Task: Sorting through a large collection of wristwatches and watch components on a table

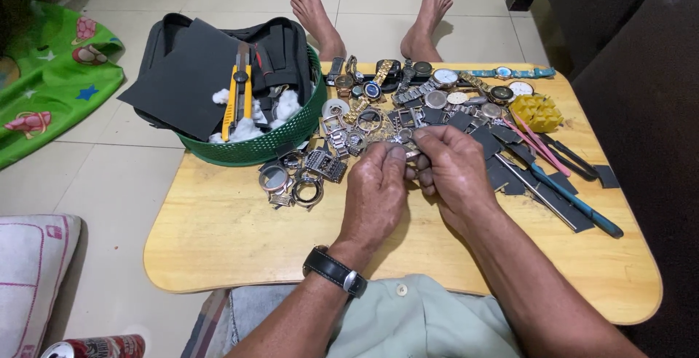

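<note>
A green basket [251, 150] with a yellow knife [237, 100] sits far left on the desk [218, 234]. The left hand [375, 191] and right hand [455, 172] together pinch a small metal watch part [405, 140] at the desk's middle. Watches [437, 85] lie beyond; tools [575, 201] lie right.

Small metal watch part [408, 142], silvery, pinched between the fingertips of both hands above the wooden table, partly hidden; its exact shape cannot be told.

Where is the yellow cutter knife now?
The yellow cutter knife lies in the green basket at the table's far left corner, on white cotton beside a dark sheet.
</note>
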